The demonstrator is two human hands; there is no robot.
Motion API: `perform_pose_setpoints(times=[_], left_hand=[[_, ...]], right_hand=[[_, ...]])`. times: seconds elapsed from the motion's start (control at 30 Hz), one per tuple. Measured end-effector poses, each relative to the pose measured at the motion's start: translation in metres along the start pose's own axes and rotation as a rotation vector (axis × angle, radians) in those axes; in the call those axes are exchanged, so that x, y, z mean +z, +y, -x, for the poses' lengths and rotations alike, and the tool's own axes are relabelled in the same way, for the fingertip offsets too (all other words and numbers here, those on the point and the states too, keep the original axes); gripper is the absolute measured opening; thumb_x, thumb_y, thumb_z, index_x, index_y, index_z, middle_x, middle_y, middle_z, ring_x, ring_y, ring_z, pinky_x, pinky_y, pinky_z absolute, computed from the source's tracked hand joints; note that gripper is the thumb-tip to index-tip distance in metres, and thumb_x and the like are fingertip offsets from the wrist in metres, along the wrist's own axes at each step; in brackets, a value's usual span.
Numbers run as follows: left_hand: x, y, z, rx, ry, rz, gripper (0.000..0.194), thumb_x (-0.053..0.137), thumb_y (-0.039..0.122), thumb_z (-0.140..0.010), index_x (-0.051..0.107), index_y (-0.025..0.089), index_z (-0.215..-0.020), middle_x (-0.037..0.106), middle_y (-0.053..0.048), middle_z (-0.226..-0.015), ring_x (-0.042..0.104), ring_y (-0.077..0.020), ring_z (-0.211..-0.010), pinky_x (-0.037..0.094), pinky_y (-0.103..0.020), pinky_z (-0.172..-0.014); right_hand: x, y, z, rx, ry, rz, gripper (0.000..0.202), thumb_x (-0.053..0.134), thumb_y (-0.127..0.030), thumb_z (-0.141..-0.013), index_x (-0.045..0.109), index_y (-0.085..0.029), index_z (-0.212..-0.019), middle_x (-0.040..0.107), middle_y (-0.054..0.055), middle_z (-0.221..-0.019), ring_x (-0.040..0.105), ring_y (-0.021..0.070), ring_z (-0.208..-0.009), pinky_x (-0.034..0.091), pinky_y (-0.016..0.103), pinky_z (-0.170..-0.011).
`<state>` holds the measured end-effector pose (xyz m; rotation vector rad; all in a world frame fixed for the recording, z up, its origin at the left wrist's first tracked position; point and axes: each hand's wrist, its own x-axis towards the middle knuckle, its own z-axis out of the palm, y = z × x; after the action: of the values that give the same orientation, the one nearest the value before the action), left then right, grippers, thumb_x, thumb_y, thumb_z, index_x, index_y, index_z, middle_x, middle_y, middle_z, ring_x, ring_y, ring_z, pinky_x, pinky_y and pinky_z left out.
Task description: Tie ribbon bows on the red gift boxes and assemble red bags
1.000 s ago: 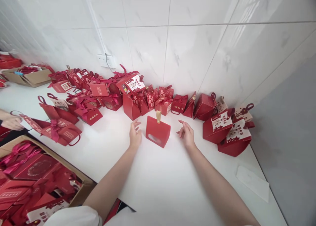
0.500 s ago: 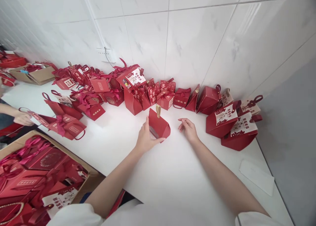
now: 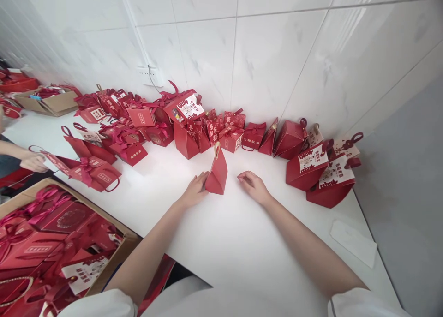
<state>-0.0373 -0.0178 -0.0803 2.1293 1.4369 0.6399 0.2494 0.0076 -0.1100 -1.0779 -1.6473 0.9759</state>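
Observation:
A small red gift box (image 3: 217,174) with a gold ribbon loop on top stands upright on the white table, its narrow side toward me. My left hand (image 3: 194,191) is at its lower left side, with thumb and fingers against the card. To the right of the box, apart from it, my right hand (image 3: 254,188) hovers low over the table. Its fingers are curled inward and I see nothing in them. Behind the box is a row of other red gift boxes, including one with a bow (image 3: 231,138).
Red boxes with white printed tags (image 3: 313,162) stand at the right. A folded white sheet (image 3: 353,243) lies near the right edge. At lower left is a carton (image 3: 129,243) full of red boxes. Another person's hand (image 3: 33,162) is at the far left by a bow-tied box (image 3: 100,174).
The gift box was tilted with its side open; now it stands closed and turned edge-on. My left hand has shifted to its lower left side, and my right hand has come slightly nearer.

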Motion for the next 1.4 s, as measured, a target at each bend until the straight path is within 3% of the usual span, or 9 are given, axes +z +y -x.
perform_pose_setpoints(times=[0.13, 0.23, 0.33, 0.43, 0.57, 0.67, 0.73, 0.93, 1.4], left_hand=[[0.004, -0.003, -0.006, -0.042, 0.108, 0.001, 0.048, 0.045, 0.030, -0.088, 0.053, 0.024, -0.135, 0.059, -0.009, -0.135, 0.054, -0.0301, -0.125, 0.040, -0.049, -0.108], [0.009, -0.004, -0.017, -0.082, 0.192, -0.009, 0.046, 0.051, 0.039, -0.089, 0.056, 0.022, -0.131, 0.060, -0.011, -0.133, 0.055, -0.0315, -0.122, 0.041, -0.049, -0.106], [0.011, -0.003, -0.028, -0.109, 0.267, 0.006, 0.047, 0.044, 0.045, -0.094, 0.056, 0.019, -0.131, 0.059, -0.013, -0.134, 0.052, -0.0321, -0.126, 0.037, -0.050, -0.109], [0.010, -0.002, -0.036, -0.043, 0.247, 0.096, 0.053, 0.029, 0.046, -0.099, 0.045, 0.021, -0.143, 0.055, -0.009, -0.141, 0.049, -0.0277, -0.131, 0.038, -0.045, -0.110], [0.012, -0.003, -0.051, 0.009, 0.205, 0.325, 0.061, 0.050, 0.056, -0.091, 0.048, 0.022, -0.141, 0.057, -0.011, -0.138, 0.051, -0.0312, -0.128, 0.037, -0.047, -0.110], [0.021, -0.001, -0.075, -0.013, 0.276, 0.434, 0.058, 0.042, 0.059, -0.094, 0.054, 0.021, -0.136, 0.058, -0.011, -0.135, 0.051, -0.0282, -0.128, 0.036, -0.044, -0.112], [0.029, 0.004, -0.091, 0.002, 0.308, 0.492, 0.057, 0.039, 0.059, -0.095, 0.055, 0.020, -0.134, 0.058, -0.011, -0.135, 0.051, -0.0256, -0.128, 0.037, -0.041, -0.112], [0.039, 0.013, -0.110, 0.007, 0.278, 0.654, 0.049, 0.049, 0.057, -0.092, 0.070, 0.017, -0.112, 0.064, -0.012, -0.125, 0.056, -0.0263, -0.122, 0.039, -0.040, -0.110], [0.028, 0.008, -0.100, -0.037, 0.141, 0.961, 0.037, 0.065, 0.048, -0.085, 0.076, 0.019, -0.106, 0.059, -0.010, -0.133, 0.051, -0.0290, -0.130, 0.039, -0.042, -0.112]], right_hand=[[0.004, 0.002, -0.004, -0.040, -0.011, 0.052, 0.048, 0.069, -0.042, -0.080, 0.057, -0.025, -0.123, 0.059, 0.009, -0.128, 0.057, 0.0242, -0.115, 0.044, 0.044, -0.102], [0.010, 0.005, -0.019, -0.017, -0.018, 0.061, 0.073, 0.078, -0.044, -0.071, 0.047, -0.024, -0.134, 0.052, 0.012, -0.139, 0.053, 0.0263, -0.124, 0.041, 0.047, -0.106], [0.017, 0.004, -0.031, 0.022, 0.027, 0.051, 0.051, 0.073, -0.047, -0.075, 0.057, -0.022, -0.117, 0.062, 0.011, -0.126, 0.057, 0.0256, -0.119, 0.040, 0.047, -0.105], [0.021, 0.000, -0.035, 0.048, 0.132, 0.067, 0.029, 0.066, -0.049, -0.079, 0.062, -0.022, -0.088, 0.059, 0.012, -0.127, 0.050, 0.0277, -0.126, 0.035, 0.047, -0.109], [0.022, -0.006, -0.036, 0.068, 0.188, 0.025, 0.030, 0.071, -0.050, -0.075, 0.060, -0.022, -0.076, 0.057, 0.011, -0.131, 0.045, 0.0295, -0.131, 0.031, 0.045, -0.110], [0.024, -0.010, -0.039, 0.097, 0.220, -0.060, 0.036, 0.058, -0.057, -0.084, 0.054, -0.022, -0.076, 0.067, 0.007, -0.108, 0.059, 0.0249, -0.106, 0.044, 0.039, -0.094], [0.026, -0.010, -0.039, 0.118, 0.289, -0.088, 0.039, 0.047, -0.060, -0.090, 0.052, -0.022, -0.079, 0.067, 0.006, -0.099, 0.060, 0.0222, -0.093, 0.046, 0.036, -0.085], [0.031, -0.008, -0.035, 0.140, 0.473, -0.101, 0.038, 0.035, -0.055, -0.097, 0.053, -0.022, -0.096, 0.062, 0.009, -0.107, 0.056, 0.0231, -0.102, 0.044, 0.037, -0.087], [0.029, -0.006, -0.029, 0.014, 0.428, -0.063, 0.034, 0.037, -0.046, -0.100, 0.057, -0.022, -0.113, 0.058, 0.009, -0.117, 0.052, 0.0235, -0.114, 0.038, 0.040, -0.102]])
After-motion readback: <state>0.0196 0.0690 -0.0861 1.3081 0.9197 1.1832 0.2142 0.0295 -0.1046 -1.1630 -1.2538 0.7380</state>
